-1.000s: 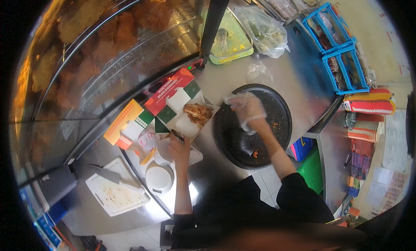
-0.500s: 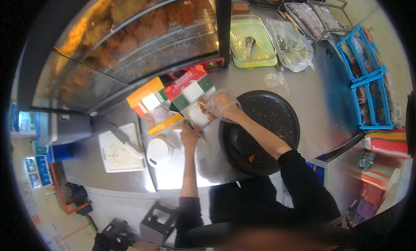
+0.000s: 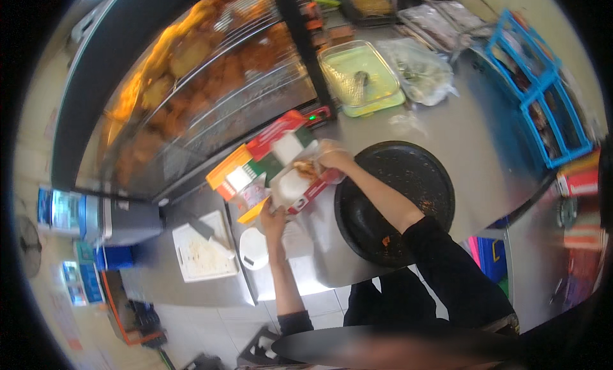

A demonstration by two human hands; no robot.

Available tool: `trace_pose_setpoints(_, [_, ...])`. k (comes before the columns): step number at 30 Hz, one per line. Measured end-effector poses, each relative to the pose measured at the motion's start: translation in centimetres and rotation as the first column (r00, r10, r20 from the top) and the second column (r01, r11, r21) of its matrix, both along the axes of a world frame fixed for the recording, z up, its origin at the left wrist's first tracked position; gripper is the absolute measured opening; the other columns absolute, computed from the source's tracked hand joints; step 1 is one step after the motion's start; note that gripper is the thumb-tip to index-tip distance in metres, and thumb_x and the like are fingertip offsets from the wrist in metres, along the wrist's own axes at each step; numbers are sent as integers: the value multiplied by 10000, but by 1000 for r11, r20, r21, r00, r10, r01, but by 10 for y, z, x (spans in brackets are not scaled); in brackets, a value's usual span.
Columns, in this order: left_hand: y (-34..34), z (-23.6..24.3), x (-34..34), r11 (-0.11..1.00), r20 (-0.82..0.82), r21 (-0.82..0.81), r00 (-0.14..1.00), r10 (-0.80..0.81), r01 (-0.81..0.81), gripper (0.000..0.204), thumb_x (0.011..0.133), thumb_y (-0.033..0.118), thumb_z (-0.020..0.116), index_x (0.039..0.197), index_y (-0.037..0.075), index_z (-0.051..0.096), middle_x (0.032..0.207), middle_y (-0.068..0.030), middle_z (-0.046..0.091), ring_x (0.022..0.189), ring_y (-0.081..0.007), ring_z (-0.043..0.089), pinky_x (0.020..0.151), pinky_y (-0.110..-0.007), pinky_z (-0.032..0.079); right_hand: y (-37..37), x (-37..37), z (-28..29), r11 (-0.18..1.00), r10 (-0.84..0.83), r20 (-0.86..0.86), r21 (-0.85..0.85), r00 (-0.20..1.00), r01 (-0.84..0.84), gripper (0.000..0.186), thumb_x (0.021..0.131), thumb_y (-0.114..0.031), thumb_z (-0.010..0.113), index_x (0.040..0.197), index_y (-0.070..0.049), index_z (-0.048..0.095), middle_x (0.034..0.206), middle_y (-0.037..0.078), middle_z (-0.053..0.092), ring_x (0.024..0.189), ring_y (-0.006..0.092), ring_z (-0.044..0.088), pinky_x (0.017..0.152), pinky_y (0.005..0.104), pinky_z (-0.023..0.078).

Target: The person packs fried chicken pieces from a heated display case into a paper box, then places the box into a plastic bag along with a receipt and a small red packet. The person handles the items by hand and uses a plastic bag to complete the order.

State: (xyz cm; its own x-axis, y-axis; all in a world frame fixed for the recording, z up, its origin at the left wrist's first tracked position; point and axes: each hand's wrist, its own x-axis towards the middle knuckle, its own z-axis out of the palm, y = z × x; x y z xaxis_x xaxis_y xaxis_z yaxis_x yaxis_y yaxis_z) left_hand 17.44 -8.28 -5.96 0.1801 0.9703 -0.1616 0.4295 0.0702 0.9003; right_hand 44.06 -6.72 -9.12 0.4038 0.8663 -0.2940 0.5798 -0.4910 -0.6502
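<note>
An open cardboard food box (image 3: 295, 185), red, green and white, holds a white mound that looks like rice and a brown piece of food (image 3: 307, 170). My left hand (image 3: 273, 220) is closed on the box's near left corner. My right hand (image 3: 335, 158), in a clear plastic glove, is at the box's right side beside the brown food; its fingertips are blurred. An orange and white box (image 3: 231, 172) stands open to the left, with a clear wrapped item (image 3: 253, 194) in it.
A round black pan (image 3: 408, 204) with crumbs lies under my right forearm. A knife (image 3: 211, 236) rests on a white cutting board (image 3: 191, 258), near a white round tub (image 3: 254, 249). Behind are a glass food warmer (image 3: 211, 89), a glass dish (image 3: 377, 102) and a plastic bag (image 3: 418, 73).
My right hand has drawn back from over the food to the box's right side, uncovering the brown piece. The whole view has shifted and tilted.
</note>
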Motion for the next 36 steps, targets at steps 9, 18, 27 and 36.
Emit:
trace_pose_setpoints(9, [-141,178,35,758,-40,214,781,-623,616,183,848,86,574,981,-38,586,969,-103,616,931,-190,552,864,-307,422,-355,51,120,926,-94,169,377,981,24,237,819,-202,563,980,-45,638,896,190,624,887,364,600,755,456,482])
trace_pose_setpoints(18, [-311,139,165,405,286,-8,390,-875,914,242,798,9,578,1036,2,623,993,-101,647,969,-173,569,900,-298,416,-754,90,78,91,-935,349,387,-55,918,320,865,-311,555,1014,-34,614,974,199,612,950,385,573,765,479,463])
trace_pose_setpoints(27, [-448,121,322,233,344,50,202,-917,971,330,806,23,572,1131,33,626,1069,-120,646,1031,-181,569,927,-312,418,-791,136,36,387,-866,459,361,200,849,229,862,-254,579,1028,-107,637,835,156,634,755,281,621,653,385,493])
trace_pose_setpoints(36, [-473,99,411,330,429,-50,318,-845,943,331,817,14,574,1142,51,622,1094,-114,630,1028,-189,576,896,-301,447,-774,169,56,404,-729,633,89,261,911,204,772,-229,571,815,-40,635,852,190,616,881,362,575,780,466,453])
